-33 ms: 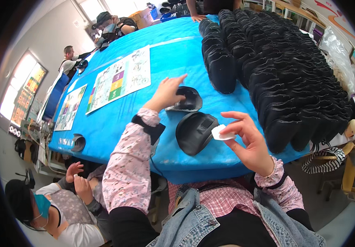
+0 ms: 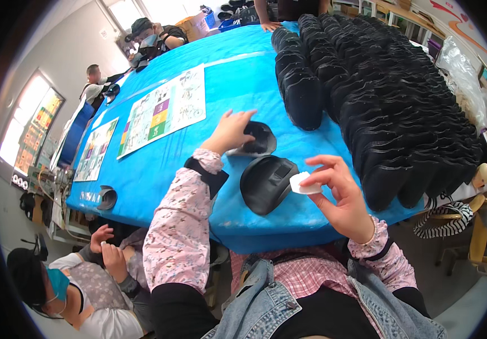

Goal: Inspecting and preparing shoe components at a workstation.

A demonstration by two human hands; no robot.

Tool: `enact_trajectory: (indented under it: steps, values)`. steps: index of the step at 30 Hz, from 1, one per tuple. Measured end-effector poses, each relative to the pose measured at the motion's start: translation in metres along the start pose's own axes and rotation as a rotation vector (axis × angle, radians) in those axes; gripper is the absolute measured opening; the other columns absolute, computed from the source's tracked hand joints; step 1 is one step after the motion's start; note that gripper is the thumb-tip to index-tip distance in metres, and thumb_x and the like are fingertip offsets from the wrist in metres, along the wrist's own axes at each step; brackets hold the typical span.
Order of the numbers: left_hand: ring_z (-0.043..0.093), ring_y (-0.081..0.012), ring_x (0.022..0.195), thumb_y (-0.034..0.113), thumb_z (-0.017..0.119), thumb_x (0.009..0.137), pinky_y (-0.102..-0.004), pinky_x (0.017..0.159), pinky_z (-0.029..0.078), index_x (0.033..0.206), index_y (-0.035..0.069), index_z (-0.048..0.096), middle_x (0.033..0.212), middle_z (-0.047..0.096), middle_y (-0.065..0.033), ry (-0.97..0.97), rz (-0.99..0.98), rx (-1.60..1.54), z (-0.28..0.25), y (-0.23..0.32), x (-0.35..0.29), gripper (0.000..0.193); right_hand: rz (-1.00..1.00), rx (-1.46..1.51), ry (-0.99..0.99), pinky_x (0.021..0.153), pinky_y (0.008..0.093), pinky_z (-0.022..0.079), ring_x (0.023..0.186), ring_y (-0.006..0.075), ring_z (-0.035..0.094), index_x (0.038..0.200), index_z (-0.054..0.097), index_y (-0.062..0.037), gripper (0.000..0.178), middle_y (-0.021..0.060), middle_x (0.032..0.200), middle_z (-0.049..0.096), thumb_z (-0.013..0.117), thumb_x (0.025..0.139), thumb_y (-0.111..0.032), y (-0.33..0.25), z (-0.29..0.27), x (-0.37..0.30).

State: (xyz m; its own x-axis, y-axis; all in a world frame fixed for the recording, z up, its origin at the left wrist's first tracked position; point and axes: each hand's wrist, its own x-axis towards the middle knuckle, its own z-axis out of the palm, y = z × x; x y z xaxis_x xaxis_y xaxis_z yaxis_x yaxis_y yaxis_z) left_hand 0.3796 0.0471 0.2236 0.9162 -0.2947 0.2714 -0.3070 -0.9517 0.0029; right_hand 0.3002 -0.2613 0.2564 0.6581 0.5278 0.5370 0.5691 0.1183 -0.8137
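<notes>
Since the earlier frame, the L hand (image 2: 230, 134) has shifted slightly, its fingertips now a little lower in the view; the R hand (image 2: 338, 195) is virtually unchanged, w/ the white piece (image 2: 300, 183) still in its grasp. R grip: thumb & index closed in a pinch on the white piece — gap no wider than the piece itself — w/ the other fingers curved and held apart from it. L grip: fingers extended and loosely spread, thumb well away from index, nothing seen betwn them; the thumb overlaps the cupped black piece (image 2: 263, 139), but contact cannot be told from this angle. The white piece is small, blocky and matte, partly hidden by the fingertips; in the view it covers the R edge of the black shell (image 2: 259, 189), though its height above that cannot be judged. Black shell: broad, rounded at L, w/ a rectangular recess nr its upper R side; lies on the blue table cover (image 2: 237, 85) just nearer the wearer than the cupped black piece, whose hollow is dark and whose near rim looks greyish. Surroundings: stacked black pads (image 2: 401, 107) in long rows at R; a printed sheet (image 2: 184, 104) beyond the L hand, toward upper L; a small curved black piece (image 2: 108, 198) nr the table's L edge.
</notes>
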Motion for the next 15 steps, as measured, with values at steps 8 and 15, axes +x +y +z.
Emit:
enact_trajectory:
  steps: [8, 15]
  values:
    - [0.059, -0.0233, 0.098, 0.012, 0.055, 0.088, -0.0348, 0.083, 0.047, 0.116, -0.002, 0.052, 0.109, 0.060, -0.0128, 0.652, -0.632, -1.392, -0.026, 0.005, -0.039, 0.032, 0.228, 0.096, -0.164, 0.081, 0.0286, 0.046, 0.088, 0.0137, 0.059, 0.097, 0.060, -0.0026, 0.018, 0.0075, 0.101, 0.065, 0.058, 0.081, 0.004, 0.020, -0.020, 0.000]
    - [0.053, -0.0255, 0.111, 0.004, 0.044, 0.090, -0.0388, 0.094, 0.045, 0.128, 0.000, 0.042, 0.123, 0.052, -0.0142, 0.740, -0.681, -1.904, -0.044, 0.053, -0.078, 0.038, 0.301, 0.419, -0.124, 0.078, 0.0237, 0.049, 0.089, 0.0119, 0.062, 0.109, 0.059, 0.0010, 0.021, 0.0058, 0.098, 0.064, 0.058, 0.088, -0.003, 0.021, -0.001, 0.049]
